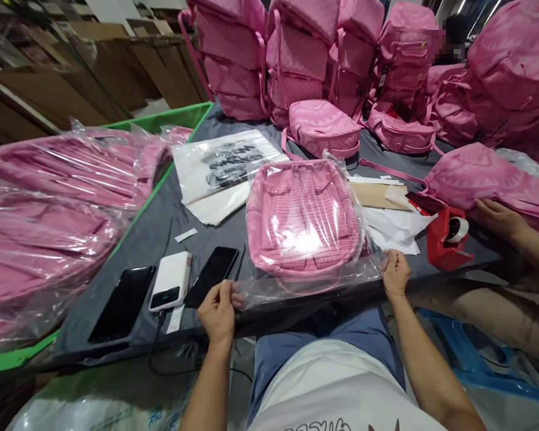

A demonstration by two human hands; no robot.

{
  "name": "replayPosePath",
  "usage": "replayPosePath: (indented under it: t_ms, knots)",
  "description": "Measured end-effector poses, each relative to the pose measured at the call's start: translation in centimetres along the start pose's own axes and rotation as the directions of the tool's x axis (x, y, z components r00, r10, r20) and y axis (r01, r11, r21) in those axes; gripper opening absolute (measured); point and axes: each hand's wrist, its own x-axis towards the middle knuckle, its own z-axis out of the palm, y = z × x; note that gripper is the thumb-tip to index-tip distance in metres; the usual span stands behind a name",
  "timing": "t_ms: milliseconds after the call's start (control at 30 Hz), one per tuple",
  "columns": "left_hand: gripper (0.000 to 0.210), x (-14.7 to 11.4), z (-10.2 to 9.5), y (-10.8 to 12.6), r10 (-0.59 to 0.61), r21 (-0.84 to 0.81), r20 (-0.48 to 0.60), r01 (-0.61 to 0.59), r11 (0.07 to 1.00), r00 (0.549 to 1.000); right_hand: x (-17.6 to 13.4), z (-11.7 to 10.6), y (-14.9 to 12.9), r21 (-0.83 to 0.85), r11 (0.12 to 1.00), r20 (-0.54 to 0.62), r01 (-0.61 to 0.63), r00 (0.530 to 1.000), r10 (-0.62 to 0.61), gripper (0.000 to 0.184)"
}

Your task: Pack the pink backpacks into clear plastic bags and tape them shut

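Note:
A pink backpack (303, 215) lies at the near table edge inside a clear plastic bag (309, 284). My left hand (218, 308) pinches the left corner of the bag's near end. At the opposite corner, my right hand (395, 274) has its fingers closed on the same plastic. The film is stretched flat between both hands, below the backpack. Close by my left hand lies a black phone (215, 272). To the right of my right hand stands a red tape dispenser (449, 239) with a roll of tape.
Stacked pink backpacks (233, 66) line the table's far side. Bagged backpacks (63, 209) fill a green-edged bin on the left. A white power bank (171, 280), another phone (123, 302) and printed plastic bags (229, 161) lie on the table. A co-worker's hand (498, 218) touches a backpack at right.

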Motion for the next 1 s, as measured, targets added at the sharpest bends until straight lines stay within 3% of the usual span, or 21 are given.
replayPosePath:
  t_ms: [33,67,100,167,233,267,300,400,567,667,800,933,1000]
  knots:
    - [0.044,-0.4,0.2,0.6,0.129,0.087,-0.073,-0.122,0.989,0.989,0.0,-0.2,-0.1,-0.007,1.0,0.01,0.001,1.0,-0.001,0.063]
    - [0.044,-1.0,0.6,1.5,0.299,0.191,-0.113,-0.275,0.942,0.948,-0.1,-0.3,-0.2,-0.011,1.0,0.015,0.003,1.0,-0.003,0.062]
    - [0.044,-1.7,1.0,2.4,0.476,0.287,-0.089,-0.435,0.853,0.875,-0.1,-0.5,-0.3,-0.011,1.0,0.016,0.006,1.0,-0.006,0.063]
    - [0.043,-3.6,2.3,4.6,0.723,0.354,0.135,-0.715,0.604,0.677,-0.3,-0.8,-0.6,-0.006,1.0,0.007,0.006,1.0,-0.006,0.063]
    - [0.041,-5.0,3.8,6.6,0.793,0.279,0.355,-0.866,0.416,0.495,-0.4,-0.9,-0.7,0.008,1.0,-0.007,-0.013,1.0,0.013,0.064]
    - [0.04,-5.5,4.4,7.3,0.795,0.248,0.413,-0.895,0.37,0.444,-0.5,-0.9,-0.7,0.016,1.0,-0.011,-0.027,1.0,0.027,0.064]
    - [0.04,-5.8,4.8,7.9,0.791,0.239,0.442,-0.905,0.351,0.424,-0.5,-0.9,-0.6,0.024,0.999,-0.014,-0.04,0.999,0.041,0.064]
    - [0.038,-5.8,5.4,8.5,0.761,0.267,0.484,-0.901,0.341,0.431,-0.7,-0.9,-0.3,0.058,0.997,-0.01,-0.057,0.998,0.058,0.065]
    - [0.019,-5.4,5.2,8.4,0.724,0.229,0.569,-0.921,0.315,0.389,-1.0,-1.0,-0.2,0.061,0.997,-0.044,-0.046,0.998,0.049,0.064]
    - [0.011,-5.5,4.9,8.5,0.72,0.199,0.576,-0.92,0.337,0.388,-1.1,-1.0,-0.2,0.057,0.997,-0.046,-0.049,0.998,0.052,0.062]
    - [0.022,-5.4,4.2,9.2,0.722,0.222,0.564,-0.915,0.336,0.402,-1.2,-1.1,-0.1,0.08,0.996,-0.037,-0.036,0.999,0.039,0.061]
    - [0.041,-5.1,3.5,9.9,0.638,0.308,0.633,-0.899,0.312,0.438,-1.2,-1.1,0.1,0.077,0.996,-0.032,-0.04,0.999,0.042,0.062]
    - [0.042,-5.1,3.3,10.0,0.616,0.302,0.657,-0.9,0.313,0.435,-1.1,-1.0,0.2,0.079,0.996,-0.035,-0.041,0.998,0.044,0.062]
